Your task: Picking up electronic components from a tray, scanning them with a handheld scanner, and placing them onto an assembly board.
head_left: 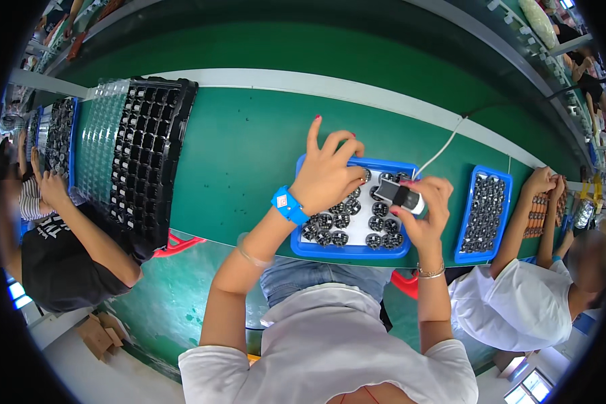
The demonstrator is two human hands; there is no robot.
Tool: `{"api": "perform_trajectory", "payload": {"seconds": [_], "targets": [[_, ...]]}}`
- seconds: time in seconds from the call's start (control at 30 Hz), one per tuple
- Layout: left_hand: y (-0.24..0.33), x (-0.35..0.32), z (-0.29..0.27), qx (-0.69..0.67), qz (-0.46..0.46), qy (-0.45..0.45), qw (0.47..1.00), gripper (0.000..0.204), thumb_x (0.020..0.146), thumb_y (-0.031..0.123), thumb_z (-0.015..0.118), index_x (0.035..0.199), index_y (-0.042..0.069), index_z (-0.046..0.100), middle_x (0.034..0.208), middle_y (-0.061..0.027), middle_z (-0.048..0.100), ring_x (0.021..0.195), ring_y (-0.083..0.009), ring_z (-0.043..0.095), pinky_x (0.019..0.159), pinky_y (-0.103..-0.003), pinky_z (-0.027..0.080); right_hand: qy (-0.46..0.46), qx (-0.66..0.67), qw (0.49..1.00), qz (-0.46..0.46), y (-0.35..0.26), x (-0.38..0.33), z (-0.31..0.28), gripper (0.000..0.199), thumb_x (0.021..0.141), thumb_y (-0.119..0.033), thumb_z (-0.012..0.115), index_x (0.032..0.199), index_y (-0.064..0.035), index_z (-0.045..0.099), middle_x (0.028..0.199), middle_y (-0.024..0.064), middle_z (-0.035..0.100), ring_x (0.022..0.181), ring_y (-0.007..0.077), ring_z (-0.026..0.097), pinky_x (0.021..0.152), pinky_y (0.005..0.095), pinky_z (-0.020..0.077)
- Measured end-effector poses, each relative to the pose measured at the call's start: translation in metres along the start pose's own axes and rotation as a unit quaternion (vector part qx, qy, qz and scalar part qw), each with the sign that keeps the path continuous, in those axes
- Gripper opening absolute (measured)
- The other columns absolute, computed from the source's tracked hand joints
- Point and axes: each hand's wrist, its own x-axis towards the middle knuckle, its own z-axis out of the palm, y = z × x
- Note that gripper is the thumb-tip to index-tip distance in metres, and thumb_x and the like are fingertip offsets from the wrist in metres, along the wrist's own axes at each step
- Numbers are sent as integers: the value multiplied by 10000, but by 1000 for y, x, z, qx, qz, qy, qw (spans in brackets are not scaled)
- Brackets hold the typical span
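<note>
The white shirt (343,350) is seen nearest, at lower centre. Right of centre, a grey-and-black device (395,195) with a white cable (444,149) is pinched between the right hand's (429,210) thumb and fingers, above a smooth blue tray (350,252) where round black parts (340,221) are laid on a white base. The left hand's (332,170) index finger is extended; whether anything is gripped there cannot be told. At the right, another blue tray (475,258) is filled with dark parts (483,209).

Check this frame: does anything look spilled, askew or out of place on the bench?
Yes: small dark specks lie scattered on the green tabletop between the black tray and the middle blue tray, outside either; too small to identify.
</note>
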Motion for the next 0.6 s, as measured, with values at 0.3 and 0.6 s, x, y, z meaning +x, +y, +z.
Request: {"api": "perform_trajectory", "payload": {"seconds": [0.3, 0.6], "targets": [[-2, -15, -20, -39, -45, 3, 998, 66, 754, 223, 737, 810, 199, 711, 1130, 1, 556, 1216, -270, 454, 1120, -662, 111, -115, -45, 989, -80, -4, 10, 15, 409, 641, -302, 837, 976, -110, 702, 912, 8, 672, 893, 214, 569, 873, 398, 325], [7, -31, -24, -66, -41, -28, 997, 103, 736, 243, 755, 823, 214, 708, 1147, 0, 556, 1241, -281, 435, 1119, -671, 94, -131, -47, 988, -74, -6, 9, 20, 415, 641, -290, 837, 992, -114, 704, 896, 9, 655, 911, 212, 561, 870, 393, 322]]}}
